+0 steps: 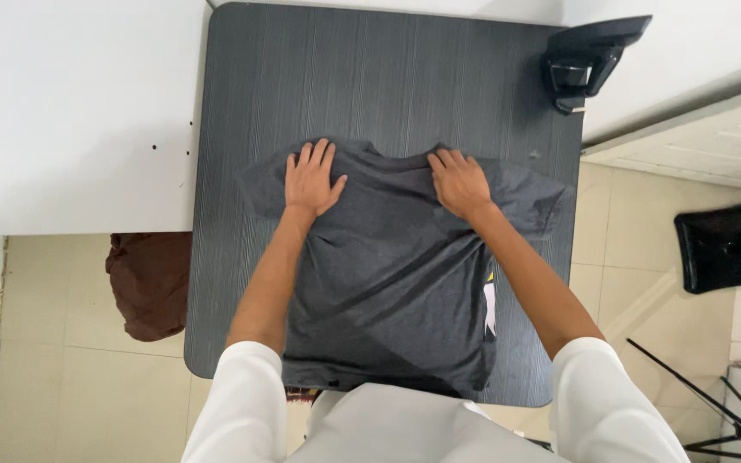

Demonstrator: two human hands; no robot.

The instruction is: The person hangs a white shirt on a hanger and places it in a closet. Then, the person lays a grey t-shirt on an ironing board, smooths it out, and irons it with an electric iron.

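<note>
Flat on the table (242, 129), a dark grey T-shirt (388, 283); both hands' fingers (315, 154) spread, pressing, gripping nothing.

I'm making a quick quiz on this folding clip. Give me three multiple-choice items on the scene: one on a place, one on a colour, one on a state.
1. Where does the brown cloth lie?
A. on the table
B. on the floor left of the table
C. on the black stool

2. What colour is the T-shirt?
A. dark grey
B. white
C. red

3. How are the hands on the shirt?
A. clenched in fists
B. lifted off it
C. flat, fingers spread

Answers:
1 B: it sits on the tiles beside the table.
2 A: grey all over.
3 C: the left hand and right hand press open near the collar.
</note>
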